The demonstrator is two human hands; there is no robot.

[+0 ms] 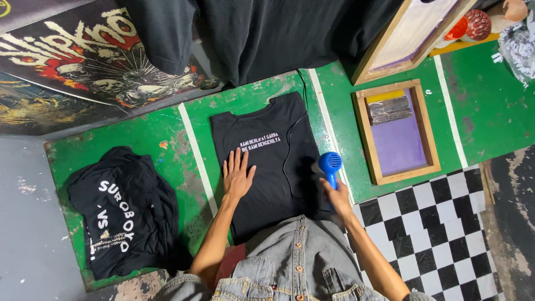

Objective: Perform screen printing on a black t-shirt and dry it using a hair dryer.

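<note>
Black t-shirt (267,161) lies flat on the green table (167,139); left hand (237,175) presses it, fingers spread; right hand (336,195) grips a blue hairdryer (329,165); lingering heat might scorch the white print (259,140); its cord (292,139) could drag across it

Head view, straight down on green table (145,139), close

You had the black T-shirt (267,167) spread flat on the green table (161,134), white print near its collar, toward the far edge. You pointed the blue hair dryer (329,166) over the shirt's right side.
</note>
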